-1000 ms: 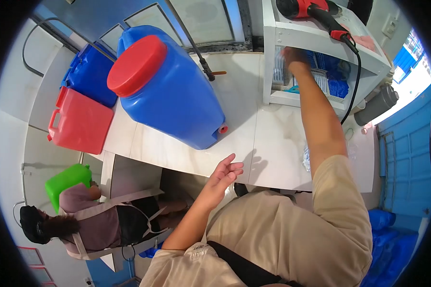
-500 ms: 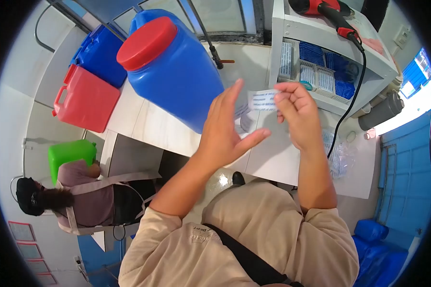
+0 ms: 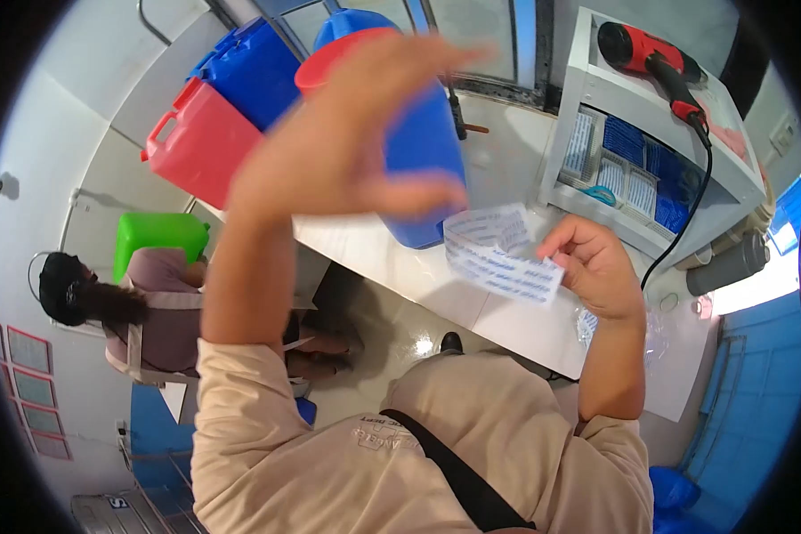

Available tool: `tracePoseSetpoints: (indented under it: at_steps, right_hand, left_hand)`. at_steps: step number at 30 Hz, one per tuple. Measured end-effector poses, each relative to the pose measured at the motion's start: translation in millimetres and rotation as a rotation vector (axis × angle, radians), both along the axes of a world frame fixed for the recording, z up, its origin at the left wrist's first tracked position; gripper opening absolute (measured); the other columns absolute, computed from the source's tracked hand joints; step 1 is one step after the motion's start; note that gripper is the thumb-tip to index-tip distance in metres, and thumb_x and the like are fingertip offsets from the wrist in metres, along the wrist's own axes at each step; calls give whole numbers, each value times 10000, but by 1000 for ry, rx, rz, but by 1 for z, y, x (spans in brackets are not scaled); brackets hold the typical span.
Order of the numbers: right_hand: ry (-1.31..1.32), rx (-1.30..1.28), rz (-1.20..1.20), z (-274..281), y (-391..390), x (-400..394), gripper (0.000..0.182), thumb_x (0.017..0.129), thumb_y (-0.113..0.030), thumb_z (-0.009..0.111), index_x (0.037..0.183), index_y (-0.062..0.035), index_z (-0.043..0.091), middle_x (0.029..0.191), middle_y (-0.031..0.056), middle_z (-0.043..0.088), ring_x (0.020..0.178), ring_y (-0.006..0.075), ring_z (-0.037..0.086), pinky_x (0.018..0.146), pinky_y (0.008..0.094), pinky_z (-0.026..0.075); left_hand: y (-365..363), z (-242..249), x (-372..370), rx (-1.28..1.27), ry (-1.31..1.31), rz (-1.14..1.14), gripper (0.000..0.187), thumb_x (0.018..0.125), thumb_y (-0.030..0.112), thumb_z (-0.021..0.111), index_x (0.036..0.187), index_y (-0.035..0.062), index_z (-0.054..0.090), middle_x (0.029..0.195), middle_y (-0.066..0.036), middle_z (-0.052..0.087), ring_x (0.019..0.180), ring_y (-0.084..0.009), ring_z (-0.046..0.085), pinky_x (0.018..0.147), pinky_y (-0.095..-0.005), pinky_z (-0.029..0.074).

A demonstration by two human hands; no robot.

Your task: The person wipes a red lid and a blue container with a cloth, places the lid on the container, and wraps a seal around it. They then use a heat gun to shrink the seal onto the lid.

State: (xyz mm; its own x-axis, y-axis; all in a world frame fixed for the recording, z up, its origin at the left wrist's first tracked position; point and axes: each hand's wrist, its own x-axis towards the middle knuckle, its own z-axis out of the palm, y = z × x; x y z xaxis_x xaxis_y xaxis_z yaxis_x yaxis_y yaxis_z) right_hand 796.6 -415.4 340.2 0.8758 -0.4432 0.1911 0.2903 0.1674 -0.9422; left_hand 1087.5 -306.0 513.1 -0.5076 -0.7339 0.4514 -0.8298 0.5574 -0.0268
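A clear plastic band with blue print (image 3: 503,262) hangs in a curve from my right hand (image 3: 592,267), which pinches its right end between thumb and fingers. My left hand (image 3: 356,133) is raised, blurred by motion, with fingers and thumb spread and nothing between them. Behind it stands a large blue container (image 3: 427,169) with a red lid (image 3: 334,62), partly hidden by that hand. The band's free end curls back near the container's lower right side.
Red jug (image 3: 205,142) and blue jug (image 3: 254,76) stand at left. A co-worker (image 3: 165,311) is beside a green jug (image 3: 156,240). At right, a heat gun (image 3: 636,49) lies on a white shelf (image 3: 587,80) holding printed bands (image 3: 627,182); its cord hangs down.
My left hand has moved up and left, in front of the container. My right hand is slightly lower and further right, and more of the band shows. The view has shifted.
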Motion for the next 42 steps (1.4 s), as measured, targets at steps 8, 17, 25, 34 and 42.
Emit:
tracePoseSetpoints:
  at_steps: [8,17,25,34,42]
  right_hand:
    - [116,-54,135,7,14,11,182,1039,-103,645,1190,-10,608,1018,44,702,883,76,637,778,248,535]
    - [-25,-243,-134,43,-5,11,70,1066,-90,585,1082,-39,540,964,-8,571,881,57,562,794,235,477]
    - [-114,-905,-298,102,-13,42,172,1078,-211,592,1054,-44,559,1030,19,599,958,78,544,839,247,454]
    - [-69,-614,455,171,-52,82,179,1032,-225,659,1008,-69,574,972,-17,593,884,61,523,792,237,447]
    - [19,-1155,2,221,-135,228,257,1067,-346,588,1028,-92,588,911,-42,554,880,61,511,825,252,437]
  left_hand:
    - [-37,49,70,465,-14,797,956,940,688,597,1617,69,330,1515,-204,531,1342,-391,551,1125,-474,430]
    - [7,28,34,438,406,263,846,944,594,686,1546,60,424,1319,-123,619,1228,-219,584,1069,-395,457]
    - [4,-13,-1,303,316,-172,474,937,375,789,1176,20,586,1247,-73,631,1183,-183,574,1015,-367,460]
    - [48,39,35,1084,556,-20,300,1017,243,698,1152,-9,607,1044,-56,660,971,-146,608,883,-335,495]
    - [-8,89,128,85,-88,737,270,1063,274,578,1244,81,632,1105,-121,695,1001,-289,650,915,-362,509]
